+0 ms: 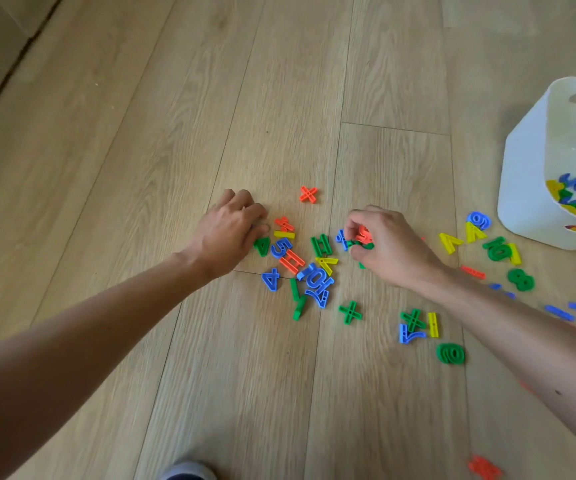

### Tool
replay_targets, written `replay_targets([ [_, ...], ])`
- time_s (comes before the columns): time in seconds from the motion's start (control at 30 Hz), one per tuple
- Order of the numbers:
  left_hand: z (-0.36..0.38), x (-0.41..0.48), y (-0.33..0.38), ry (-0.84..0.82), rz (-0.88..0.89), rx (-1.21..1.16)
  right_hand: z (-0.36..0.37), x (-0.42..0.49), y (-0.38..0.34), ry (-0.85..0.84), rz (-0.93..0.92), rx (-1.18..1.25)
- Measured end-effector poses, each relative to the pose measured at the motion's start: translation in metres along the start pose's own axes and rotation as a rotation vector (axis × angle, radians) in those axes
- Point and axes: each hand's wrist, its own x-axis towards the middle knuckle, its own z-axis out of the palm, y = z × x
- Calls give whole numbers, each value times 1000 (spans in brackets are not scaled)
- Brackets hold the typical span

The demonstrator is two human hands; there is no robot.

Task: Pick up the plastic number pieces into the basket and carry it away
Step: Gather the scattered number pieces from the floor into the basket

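Several plastic number pieces in red, blue, green and yellow lie scattered on the wooden floor, with a dense cluster (309,268) in the middle. My right hand (386,245) is closed around a bunch of red, green and blue pieces (361,237). My left hand (232,230) rests curled on the floor at the cluster's left edge, fingertips against a green 4 (262,245); whether it holds anything is hidden. The white basket (528,174) stands at the far right, with several pieces inside it.
A red cross piece (308,194) lies alone beyond the cluster. More pieces spread right toward the basket, including a green 8 (521,279) and a green 0 (450,353). A red piece (484,467) lies near the bottom edge. A grey slipper toe (189,472) shows at the bottom.
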Motion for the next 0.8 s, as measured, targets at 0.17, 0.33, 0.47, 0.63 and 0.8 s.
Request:
replay_targets([
  [0.17,5,-17,-3,-7,-15,17,16,-13,-39,-116,-96,143],
  [0.33,15,-31,14,-137,164,-23,30,-17,-48,-143,-79,41],
  [0.47,19,-29,23,-160,198,7,24,-19,-50,-145,-49,3],
  [0.63,22,-24,28,-151,245,40,29,-25,-49,-221,-69,-261],
  [0.8,27,-18,33,-95,313,53,40,-26,-41,-154,-68,-280],
])
